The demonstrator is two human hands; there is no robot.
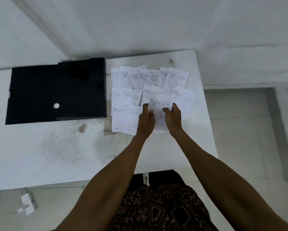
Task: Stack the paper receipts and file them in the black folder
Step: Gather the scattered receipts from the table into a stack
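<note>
**Both hands grip one receipt at the near edge of the spread**

We see the left hand (145,120) and the right hand (172,119) close together, with a long white paper receipt (159,114) between them. The left hand's fingers curl over the receipt's left edge and its thumb lies on the paper. The right hand's fingers curl over the right edge in the same way. Each hand thus grasps one side of the slip, whose lower end shows between the wrists. The picture is soft here, so we cannot tell whether one sheet or several are held.

Beyond the fingertips and out to the left of the left hand lies a loose spread of white printed paper receipts (150,77). They overlap one another in rough rows, and a few reach past the right hand on its outer side. All rest on a white, stained table top (65,147).

Well to the left of the left hand, just beside the spread, a flat black rectangular folder (56,90) lies on the same table. It carries a small white round spot (56,105) on its near half. We cannot tell whether the folder lies open or closed.

Below the forearms, nearer than the table edge, a dark patterned garment (156,205) shows.
</note>
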